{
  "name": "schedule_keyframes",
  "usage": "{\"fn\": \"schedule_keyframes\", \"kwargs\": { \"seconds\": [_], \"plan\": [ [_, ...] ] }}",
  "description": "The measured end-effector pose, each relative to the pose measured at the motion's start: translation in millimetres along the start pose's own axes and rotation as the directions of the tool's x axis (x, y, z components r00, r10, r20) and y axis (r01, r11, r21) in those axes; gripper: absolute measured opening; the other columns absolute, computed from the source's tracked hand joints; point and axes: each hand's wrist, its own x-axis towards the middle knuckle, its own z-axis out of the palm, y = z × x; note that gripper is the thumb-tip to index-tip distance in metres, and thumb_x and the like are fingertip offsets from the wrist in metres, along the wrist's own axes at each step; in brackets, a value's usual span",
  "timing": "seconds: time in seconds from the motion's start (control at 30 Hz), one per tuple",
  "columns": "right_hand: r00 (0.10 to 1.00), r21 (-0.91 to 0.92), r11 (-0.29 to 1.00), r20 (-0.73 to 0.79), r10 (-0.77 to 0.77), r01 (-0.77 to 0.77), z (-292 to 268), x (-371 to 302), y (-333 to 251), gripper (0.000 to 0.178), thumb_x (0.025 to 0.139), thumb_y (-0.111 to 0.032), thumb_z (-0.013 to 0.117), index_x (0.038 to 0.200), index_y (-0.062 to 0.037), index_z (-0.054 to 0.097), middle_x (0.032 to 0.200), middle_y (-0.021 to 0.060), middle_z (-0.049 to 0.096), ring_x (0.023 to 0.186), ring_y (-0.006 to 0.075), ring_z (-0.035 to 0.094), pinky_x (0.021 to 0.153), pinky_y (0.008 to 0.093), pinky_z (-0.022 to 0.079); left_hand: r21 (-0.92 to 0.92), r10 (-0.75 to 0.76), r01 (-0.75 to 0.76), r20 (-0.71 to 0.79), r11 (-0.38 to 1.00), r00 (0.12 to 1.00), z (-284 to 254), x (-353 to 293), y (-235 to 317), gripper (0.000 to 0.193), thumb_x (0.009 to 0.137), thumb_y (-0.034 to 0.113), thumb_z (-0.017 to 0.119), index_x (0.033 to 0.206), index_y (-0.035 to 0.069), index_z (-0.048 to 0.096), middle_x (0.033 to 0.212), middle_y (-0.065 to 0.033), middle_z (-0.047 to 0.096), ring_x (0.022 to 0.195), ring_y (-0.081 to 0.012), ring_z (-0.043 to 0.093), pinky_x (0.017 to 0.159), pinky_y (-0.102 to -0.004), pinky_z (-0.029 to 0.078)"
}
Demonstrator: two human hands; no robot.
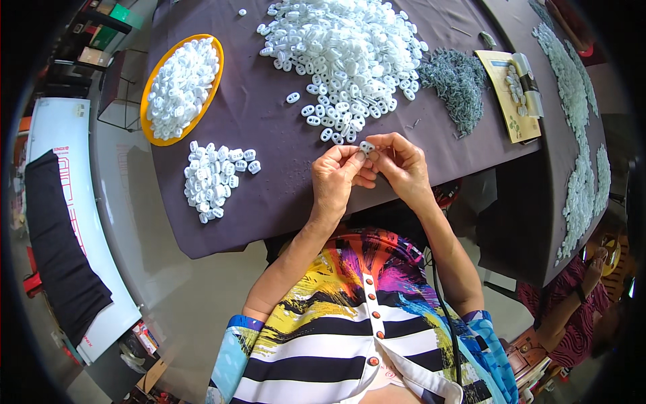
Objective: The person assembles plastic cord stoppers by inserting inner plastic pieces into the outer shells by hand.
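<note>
The left hand (334, 180) and right hand (408, 170) pinched a white oval piece (366, 146), seemingly two-holed plastic, near a large heap of similar white pieces (343, 50) on the dark cloth-covered worktop (279, 192).

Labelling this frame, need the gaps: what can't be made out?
Head view, throughout:
Held white piece: underside, hidden by the left hand and right hand.
Grey pile: individual shapes, too small.
Large white pile: far end, cut off by the upper edge.
Orange tray: floor, covered by white pieces.
Co-worker: partly lost in the dark right rim.
</note>
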Motion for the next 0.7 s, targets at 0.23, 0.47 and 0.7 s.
{"fn": "schedule_keyframes", "kwargs": {
  "seconds": [0.23,0.47,0.7],
  "plan": [
    [1.000,-0.039,0.999,-0.007,0.005,-0.005,-2.9,-0.5,3.5,0.017,0.084,0.004,0.054,0.100,0.0026,0.058,0.080,-0.0008,0.060,0.069,0.0025,0.052,0.062,0.0178,0.044,0.043,0.005,-0.006,0.012,0.999,1.000,1.6,-0.6,0.9,0.012,0.089,0.008,0.054,0.088,-0.003,0.058,0.073,-0.0089,0.063,0.058,-0.0120,0.061,0.050,-0.0248,0.054],
    [0.999,-0.095,0.995,0.038,0.027,-0.024,-5.8,-1.0,0.3,0.015,0.084,0.003,0.054,0.098,0.0012,0.061,0.076,-0.0018,0.058,0.066,0.0018,0.051,0.058,0.0171,0.042,0.169,0.031,-0.041,0.062,0.985,0.998,-1.2,3.7,8.5,0.016,0.090,0.011,0.053,0.094,-0.003,0.060,0.075,-0.0076,0.063,0.059,-0.0123,0.061,0.052,-0.0253,0.054],
    [0.996,-0.181,0.980,0.026,-0.085,0.088,1.7,-2.8,-3.3,0.024,0.078,0.002,0.060,0.101,0.0001,0.059,0.074,-0.0017,0.050,0.060,0.0042,0.045,0.055,0.0204,0.041,0.189,0.069,-0.065,-0.017,0.980,0.997,-2.4,8.1,0.7,0.017,0.090,0.010,0.053,0.091,-0.004,0.062,0.071,-0.0056,0.063,0.056,-0.0101,0.060,0.048,-0.0225,0.053]
  ]
}}
